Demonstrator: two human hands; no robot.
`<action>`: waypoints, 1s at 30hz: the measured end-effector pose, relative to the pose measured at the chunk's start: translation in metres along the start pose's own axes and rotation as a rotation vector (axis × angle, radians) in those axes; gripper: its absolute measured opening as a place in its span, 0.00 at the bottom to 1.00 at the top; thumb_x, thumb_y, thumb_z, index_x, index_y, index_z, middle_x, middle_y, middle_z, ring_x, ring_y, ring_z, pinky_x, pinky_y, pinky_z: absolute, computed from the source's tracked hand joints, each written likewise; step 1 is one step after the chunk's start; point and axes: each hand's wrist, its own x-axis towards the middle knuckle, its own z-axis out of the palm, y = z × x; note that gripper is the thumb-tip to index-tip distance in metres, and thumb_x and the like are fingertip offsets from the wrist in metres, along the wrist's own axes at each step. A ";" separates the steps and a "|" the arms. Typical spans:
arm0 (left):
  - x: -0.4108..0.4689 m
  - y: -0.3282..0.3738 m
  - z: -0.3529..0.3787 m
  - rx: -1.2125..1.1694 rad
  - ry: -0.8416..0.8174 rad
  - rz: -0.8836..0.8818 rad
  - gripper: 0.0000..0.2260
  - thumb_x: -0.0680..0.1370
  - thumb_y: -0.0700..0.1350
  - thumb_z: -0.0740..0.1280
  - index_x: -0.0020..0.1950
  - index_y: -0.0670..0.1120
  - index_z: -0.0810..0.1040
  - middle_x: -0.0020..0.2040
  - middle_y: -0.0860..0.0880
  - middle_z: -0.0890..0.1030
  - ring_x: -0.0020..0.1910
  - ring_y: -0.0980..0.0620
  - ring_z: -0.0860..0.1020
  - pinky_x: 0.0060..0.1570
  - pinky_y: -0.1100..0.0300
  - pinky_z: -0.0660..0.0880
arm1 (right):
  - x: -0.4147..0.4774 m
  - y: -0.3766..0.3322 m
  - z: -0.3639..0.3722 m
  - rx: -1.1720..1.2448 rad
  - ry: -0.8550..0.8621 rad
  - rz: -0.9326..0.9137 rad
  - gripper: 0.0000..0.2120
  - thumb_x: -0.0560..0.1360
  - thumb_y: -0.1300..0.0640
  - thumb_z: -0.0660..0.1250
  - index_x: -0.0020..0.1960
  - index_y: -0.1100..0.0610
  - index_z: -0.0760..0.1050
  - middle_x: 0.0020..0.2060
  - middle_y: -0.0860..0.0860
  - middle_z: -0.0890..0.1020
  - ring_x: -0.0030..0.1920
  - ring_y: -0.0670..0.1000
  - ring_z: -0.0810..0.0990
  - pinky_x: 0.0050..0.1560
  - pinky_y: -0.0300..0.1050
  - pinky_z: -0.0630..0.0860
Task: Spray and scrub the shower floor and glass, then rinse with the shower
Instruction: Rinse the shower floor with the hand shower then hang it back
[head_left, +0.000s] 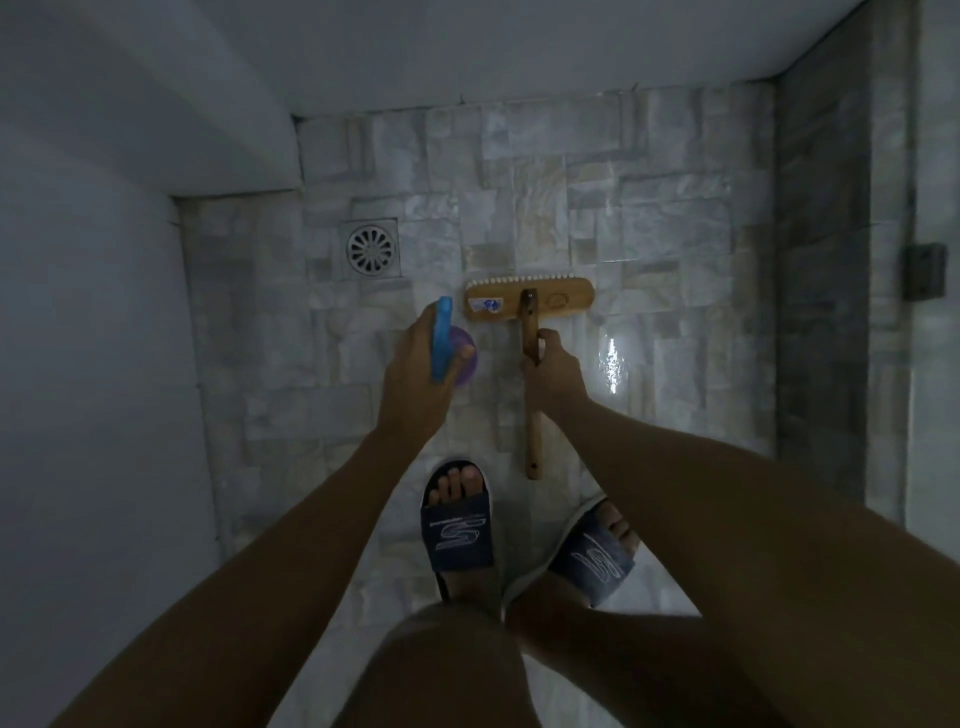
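My left hand (415, 379) grips a spray bottle (443, 338) with a blue trigger head and a purple body, seen from above over the stone-tile shower floor (649, 234). My right hand (553, 371) grips the wooden handle of a scrub brush (530, 304). The brush's wooden head lies flat on the floor with its white bristles showing along the far edge. The floor is wet and glints to the right of my right hand. The shower glass (935, 364) stands along the right side.
A round metal drain (371, 249) sits in the floor left of the brush head. White walls close in on the left and far side. My feet in dark slide sandals (457, 525) stand just behind the brush handle. A dark fitting (924, 270) hangs on the glass.
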 end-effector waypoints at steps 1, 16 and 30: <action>-0.005 0.001 -0.002 0.012 -0.016 -0.017 0.28 0.80 0.54 0.68 0.77 0.47 0.64 0.66 0.47 0.77 0.62 0.50 0.77 0.61 0.51 0.77 | -0.006 -0.003 -0.002 -0.003 -0.017 0.022 0.20 0.80 0.57 0.61 0.71 0.54 0.65 0.52 0.57 0.80 0.50 0.57 0.81 0.46 0.48 0.78; -0.095 0.285 -0.186 0.039 0.179 0.208 0.28 0.80 0.56 0.67 0.77 0.46 0.66 0.74 0.48 0.72 0.72 0.51 0.71 0.72 0.50 0.69 | -0.242 -0.233 -0.208 0.330 0.215 -0.392 0.12 0.81 0.54 0.63 0.63 0.55 0.73 0.49 0.53 0.80 0.40 0.40 0.77 0.34 0.26 0.71; -0.268 0.806 -0.500 0.026 0.538 0.921 0.22 0.77 0.55 0.68 0.67 0.44 0.76 0.62 0.48 0.80 0.62 0.53 0.76 0.63 0.68 0.70 | -0.664 -0.578 -0.614 0.459 0.687 -1.053 0.05 0.80 0.54 0.66 0.54 0.52 0.75 0.44 0.44 0.80 0.45 0.40 0.79 0.41 0.27 0.70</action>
